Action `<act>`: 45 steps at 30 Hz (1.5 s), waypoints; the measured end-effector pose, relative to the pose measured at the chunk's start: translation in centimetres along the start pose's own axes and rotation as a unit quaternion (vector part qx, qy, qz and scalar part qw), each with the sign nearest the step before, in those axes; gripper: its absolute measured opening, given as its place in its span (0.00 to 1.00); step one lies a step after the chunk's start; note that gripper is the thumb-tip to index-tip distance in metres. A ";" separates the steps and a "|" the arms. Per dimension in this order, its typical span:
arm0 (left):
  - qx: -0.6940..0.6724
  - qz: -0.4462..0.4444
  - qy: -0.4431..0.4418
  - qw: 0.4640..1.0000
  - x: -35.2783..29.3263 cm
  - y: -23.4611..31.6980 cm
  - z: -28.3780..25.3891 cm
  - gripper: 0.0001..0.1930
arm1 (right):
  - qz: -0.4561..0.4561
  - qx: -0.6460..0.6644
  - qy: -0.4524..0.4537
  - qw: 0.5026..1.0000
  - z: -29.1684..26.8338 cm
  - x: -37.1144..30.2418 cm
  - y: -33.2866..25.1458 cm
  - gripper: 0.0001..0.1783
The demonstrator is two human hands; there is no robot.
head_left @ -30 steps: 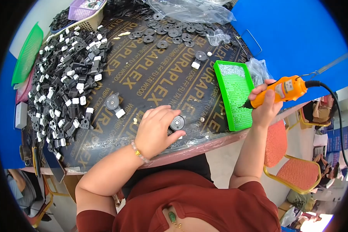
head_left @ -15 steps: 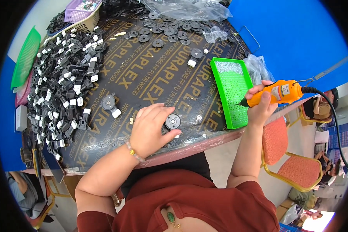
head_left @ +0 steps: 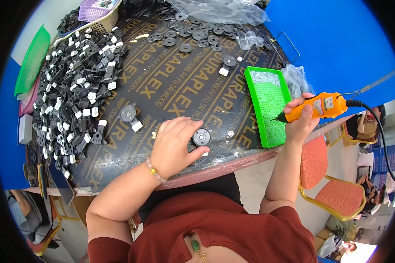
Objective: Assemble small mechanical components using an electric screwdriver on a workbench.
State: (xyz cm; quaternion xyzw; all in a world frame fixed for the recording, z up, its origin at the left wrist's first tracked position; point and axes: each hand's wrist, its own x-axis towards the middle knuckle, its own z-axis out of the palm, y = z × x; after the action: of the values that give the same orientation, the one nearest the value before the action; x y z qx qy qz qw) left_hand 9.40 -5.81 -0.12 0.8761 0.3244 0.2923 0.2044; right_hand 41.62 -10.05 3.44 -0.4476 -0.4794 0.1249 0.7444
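Note:
My left hand (head_left: 175, 142) curls its thumb and fingers around a round black plastic disc part (head_left: 202, 137) lying on the table near the front edge. A bit of white shows below that disc, partly hidden by the thumb. My right hand (head_left: 300, 122) is wrapped round an orange electric screwdriver (head_left: 322, 106), held roughly level with its bit pointing left. The bit is over a green perforated tray (head_left: 251, 94), which has many small silvery pieces at its far end. A small round metallic piece (head_left: 231, 133) lies between the disc part and the tray.
A large heap of black parts with white ends (head_left: 81, 94) covers the left side. Loose black discs (head_left: 185, 48) and a clear plastic bag (head_left: 224, 12) lie at the back. Joined disc-and-arm pieces (head_left: 128, 114) rest separately. A black cord (head_left: 375, 127) trails from the screwdriver.
The whole view has shifted slightly, so the table's contents sit a little farther right. Both hands keep their grips; no clear movement relative to the table is visible.

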 end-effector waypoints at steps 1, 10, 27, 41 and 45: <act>-0.001 0.006 0.007 1.000 0.0 -0.1 0.0 0.30 | 0.001 0.001 0.000 1.000 0.0 0.0 0.0 0.26; -0.032 -0.036 -0.028 0.998 0.1 0.1 -0.1 0.27 | -0.037 0.051 -0.025 0.998 3.2 -0.4 -4.8 0.35; -0.076 -0.032 0.007 0.997 0.0 -0.4 0.4 0.22 | 0.137 0.208 -0.240 0.938 15.0 -5.7 -3.9 0.35; -0.045 -0.022 0.003 0.999 -0.1 -0.2 0.2 0.23 | 0.106 0.313 -0.197 0.923 12.9 -4.4 -3.2 0.37; -0.036 -0.037 -0.012 0.999 -0.2 -0.1 0.1 0.25 | -0.004 0.114 -0.108 0.988 7.1 -1.1 -4.6 0.32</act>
State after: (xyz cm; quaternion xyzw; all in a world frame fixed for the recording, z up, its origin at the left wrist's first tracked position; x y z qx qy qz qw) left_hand 9.27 -5.88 -0.31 0.8592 0.3434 0.2850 0.2501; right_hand 34.12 -9.46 7.38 -0.3419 -0.5412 0.2238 0.7349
